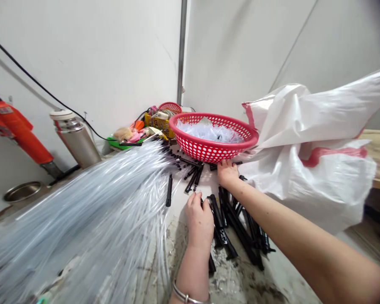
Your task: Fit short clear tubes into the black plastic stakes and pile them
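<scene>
My right hand (228, 173) reaches to the near edge of a red perforated basket (205, 155). Its fingers are curled over a black plastic tube (213, 167) that shows on both sides of them. Lower and to the left, my left hand (200, 219) is over the table, thumb apart from the bent fingers, beside a pile of black plastic tubes (237, 219). Its fingertips are partly hidden, and I see nothing held there. More black tubes (194, 177) lie just beyond it, and a single one (169, 190) rests to its left.
Long clear plastic tubing (97, 198) spreads across the left side. Clear pieces (209, 131) fill the basket. A white woven sack (304, 169) is on the right. At the left are a steel thermos (74, 137), an orange power tool (21, 131) and a metal bowl (22, 192).
</scene>
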### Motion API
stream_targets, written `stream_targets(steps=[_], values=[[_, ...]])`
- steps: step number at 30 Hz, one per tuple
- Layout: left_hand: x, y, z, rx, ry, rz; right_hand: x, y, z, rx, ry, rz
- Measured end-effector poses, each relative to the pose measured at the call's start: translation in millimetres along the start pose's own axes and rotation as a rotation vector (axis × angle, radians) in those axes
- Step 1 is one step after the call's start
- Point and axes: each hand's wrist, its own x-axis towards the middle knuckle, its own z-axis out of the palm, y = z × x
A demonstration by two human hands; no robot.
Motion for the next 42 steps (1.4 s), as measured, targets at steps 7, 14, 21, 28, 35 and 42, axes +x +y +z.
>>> stream_targets(steps=[7,14,21,28,35,42], values=[[-3.4,0.3,1.5,0.026,0.000,0.009,7.3,-1.1,0.2,-0.014,-0.045,-0.007],[-2.0,-1.3,2.3,0.027,0.020,0.026,-4.3,-2.4,-19.4,0.030,-0.173,-0.139],[-0.9,-0.5,2.4,0.001,0.073,0.023,-21.3,-13.8,-42.3,0.214,-0.237,-0.244],[0.1,-0.9,0.9,0.013,0.111,0.015,22.1,-76.2,-26.7,0.267,-0.179,-0.102],[-0.3,-2.3,2.1,0.064,0.109,0.017,9.1,-55.2,-7.1,0.190,-0.214,-0.045],[-0.6,-3.7,2.0,0.132,-0.003,0.082,-43.0,-3.3,-19.2,0.128,-0.265,-0.197]])
